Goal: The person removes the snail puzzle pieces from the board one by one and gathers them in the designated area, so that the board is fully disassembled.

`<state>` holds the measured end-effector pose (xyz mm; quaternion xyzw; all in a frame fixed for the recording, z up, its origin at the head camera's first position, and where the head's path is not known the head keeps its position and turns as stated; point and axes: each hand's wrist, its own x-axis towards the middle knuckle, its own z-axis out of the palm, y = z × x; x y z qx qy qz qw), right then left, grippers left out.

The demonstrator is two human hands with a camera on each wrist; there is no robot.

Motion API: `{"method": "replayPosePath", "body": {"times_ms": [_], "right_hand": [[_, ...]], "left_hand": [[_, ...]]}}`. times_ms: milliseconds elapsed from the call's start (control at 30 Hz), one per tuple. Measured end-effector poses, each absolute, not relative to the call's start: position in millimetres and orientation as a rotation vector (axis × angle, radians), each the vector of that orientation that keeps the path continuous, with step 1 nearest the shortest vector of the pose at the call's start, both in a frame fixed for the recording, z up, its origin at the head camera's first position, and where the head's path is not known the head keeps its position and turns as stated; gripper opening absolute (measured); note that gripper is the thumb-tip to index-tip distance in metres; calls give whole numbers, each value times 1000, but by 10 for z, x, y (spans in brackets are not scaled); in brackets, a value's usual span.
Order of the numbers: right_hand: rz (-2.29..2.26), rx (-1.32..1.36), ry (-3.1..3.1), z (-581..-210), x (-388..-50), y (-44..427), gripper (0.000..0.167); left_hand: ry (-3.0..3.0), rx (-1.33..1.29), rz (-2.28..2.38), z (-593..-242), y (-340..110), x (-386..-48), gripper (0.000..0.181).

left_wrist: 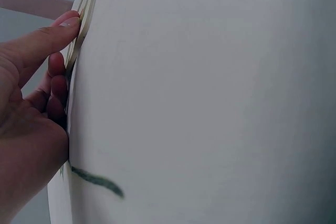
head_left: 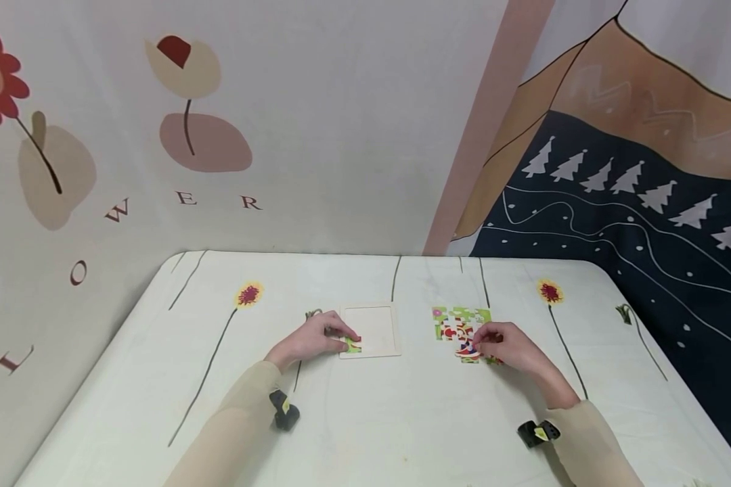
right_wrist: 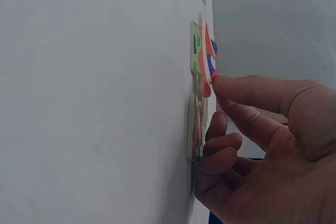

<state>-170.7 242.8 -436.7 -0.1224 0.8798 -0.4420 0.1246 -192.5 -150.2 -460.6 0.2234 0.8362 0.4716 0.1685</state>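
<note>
A shallow pale puzzle tray (head_left: 378, 331) lies on the white-covered table. At its lower left corner my left hand (head_left: 312, 338) holds a small green puzzle piece (head_left: 354, 348) between thumb and index finger. The left wrist view has the thumb and fingertips of the left hand (left_wrist: 39, 72) at the tray's edge, the piece itself hidden there. To the right, several colourful puzzle pieces (head_left: 447, 325) lie in a loose group. My right hand (head_left: 512, 346) pinches a red, blue and white puzzle piece (right_wrist: 208, 59) by its edge, tilted just over the others.
The table cover (head_left: 378, 419) is printed with flowers and stems. A patterned cloth wall (head_left: 353, 135) rises behind the table's far edge, and a dark tree-print cloth (head_left: 615, 203) hangs at the right. A black wrist device (head_left: 285, 410) is on the left sleeve, another (head_left: 537, 433) on the right.
</note>
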Motion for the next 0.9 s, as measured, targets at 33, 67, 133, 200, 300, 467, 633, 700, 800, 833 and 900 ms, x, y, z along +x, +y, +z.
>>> {"method": "replayPosePath", "body": {"times_ms": [33,67,133,200,300,467,633,700,800,833,900], "right_hand": [[-1276,-353,2569,-4365,-1708,2424,4],[-1266,-347,2571,-4361,-1710,2420,4],[-1249,-335,2578,-4356,-1711,2413,3],[-1237,-324,2580,-4353,-1713,2408,3],[-1222,-315,2583,-4356,-1717,2406,3],[-1207,-317,2590,-4366,-1729,2414,4],[-1226,-305,2593,-4358,-1734,2420,6],[-1232,-295,2595,-4348,-1729,2417,7],[-1233,-285,2599,-4329,-1721,2407,8],[-1230,-282,2601,-4323,-1719,2402,8],[-1221,-273,2608,-4312,-1723,2390,9]], "left_hand": [[2378,638,1340,-4608,-1501,-1925,19],[2377,632,1339,-4608,-1500,-1925,19],[2380,639,1336,-4609,-1500,-1924,19],[2380,640,1338,-4608,-1501,-1922,19],[2378,638,1344,-4608,-1502,-1920,19],[2374,630,1352,-4616,-1499,-1921,20],[2381,631,1349,-4617,-1492,-1916,19],[2383,626,1354,-4614,-1492,-1911,19],[2392,612,1356,-4588,-1482,-1889,19],[2396,609,1359,-4585,-1480,-1882,19],[2410,610,1357,-4590,-1477,-1878,19]]}}
